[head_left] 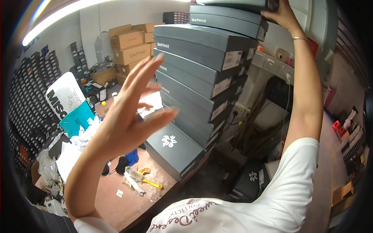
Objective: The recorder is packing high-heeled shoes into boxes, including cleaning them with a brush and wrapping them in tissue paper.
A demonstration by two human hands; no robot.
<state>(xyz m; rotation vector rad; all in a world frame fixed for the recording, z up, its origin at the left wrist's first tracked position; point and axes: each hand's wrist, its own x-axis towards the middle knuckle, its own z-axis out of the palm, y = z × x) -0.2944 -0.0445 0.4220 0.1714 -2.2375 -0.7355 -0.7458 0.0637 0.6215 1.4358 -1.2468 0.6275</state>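
Note:
A tall stack of dark grey shoe boxes (190,39) rises in front of me, its upper boxes set slightly askew. My right hand (285,17) reaches up at the top right, its fingers closed on the end of the topmost shoe box (237,3), which the upper edge of the view partly cuts off. Raised beside the stack's left side, my left hand (130,110) has its fingers spread and holds nothing. Below it, a dark shoe box with a white emblem (175,149) lies on the reddish table (116,209), against the foot of the stack.
A yellow-handled brush (151,182) lies near the table's edge. Further left are crumpled white paper (86,134) and a teal sheet (75,118). Brown cartons (132,54) and many stacked boxes (35,101) stand behind. Wall sockets (268,62) with a hanging cable are at right.

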